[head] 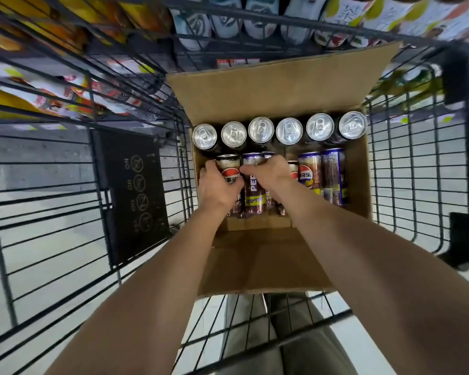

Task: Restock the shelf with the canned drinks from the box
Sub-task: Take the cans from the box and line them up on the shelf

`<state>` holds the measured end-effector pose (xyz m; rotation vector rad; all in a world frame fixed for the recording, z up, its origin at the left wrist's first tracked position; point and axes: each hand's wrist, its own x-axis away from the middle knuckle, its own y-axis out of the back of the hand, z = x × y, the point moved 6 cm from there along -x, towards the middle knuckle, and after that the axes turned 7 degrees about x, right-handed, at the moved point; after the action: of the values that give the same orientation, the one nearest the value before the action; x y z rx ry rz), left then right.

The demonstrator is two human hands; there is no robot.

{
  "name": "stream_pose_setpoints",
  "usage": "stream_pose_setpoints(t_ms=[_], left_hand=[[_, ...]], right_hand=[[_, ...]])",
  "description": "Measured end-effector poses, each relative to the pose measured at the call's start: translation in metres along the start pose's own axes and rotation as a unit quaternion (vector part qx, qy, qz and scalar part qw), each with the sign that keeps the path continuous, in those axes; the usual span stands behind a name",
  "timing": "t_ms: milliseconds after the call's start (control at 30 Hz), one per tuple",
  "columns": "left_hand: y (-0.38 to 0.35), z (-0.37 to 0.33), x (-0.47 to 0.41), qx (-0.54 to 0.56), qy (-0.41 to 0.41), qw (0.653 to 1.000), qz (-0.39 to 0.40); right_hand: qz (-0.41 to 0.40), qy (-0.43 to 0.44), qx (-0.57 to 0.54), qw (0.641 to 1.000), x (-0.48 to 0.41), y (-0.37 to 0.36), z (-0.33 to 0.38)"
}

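Cardboard box [268,96]: left hand [218,186], right hand [268,173] clasp lying cans [255,196].

the box [279,87] sits in the cart [133,190] at frame centre, upright cans [289,131] in a row above lying cans [333,177], left hand [219,186] and right hand [268,171] on the leftmost lying ones, shelf [255,16] across the top.

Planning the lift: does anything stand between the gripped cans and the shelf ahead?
Yes. Beyond the cans in the left hand and right hand stand the upright can row, the box's raised far flap and the cart's wire front, all before the shelf; lifting over seems needed.
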<state>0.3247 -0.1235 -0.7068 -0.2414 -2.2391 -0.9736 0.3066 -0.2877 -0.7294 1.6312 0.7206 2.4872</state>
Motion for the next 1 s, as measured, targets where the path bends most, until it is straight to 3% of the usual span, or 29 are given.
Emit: stream_pose_setpoints(t_ms=[233, 433, 533, 700, 1000], left_hand=[[0.043, -0.006, 0.045, 0.05, -0.052, 0.997, 0.009], [0.103, -0.057, 0.108, 0.058, -0.138, 0.988, 0.029], [0.126, -0.101, 0.145, 0.065, -0.202, 0.977, 0.015], [0.143, -0.174, 0.201, 0.084, -0.297, 0.951, 0.011], [0.117, -0.311, 0.296, 0.128, -0.426, 0.895, 0.035]], right_hand=[[0.08, 0.031, -0.266, 0.96, 0.067, 0.03, -0.018], [0.078, 0.091, -0.305, 0.945, 0.147, 0.09, -0.016], [0.048, 0.138, -0.296, 0.944, 0.194, 0.126, -0.007], [-0.069, 0.228, -0.248, 0.939, 0.266, 0.19, 0.006], [-0.24, 0.296, -0.237, 0.894, 0.379, 0.335, -0.024]])
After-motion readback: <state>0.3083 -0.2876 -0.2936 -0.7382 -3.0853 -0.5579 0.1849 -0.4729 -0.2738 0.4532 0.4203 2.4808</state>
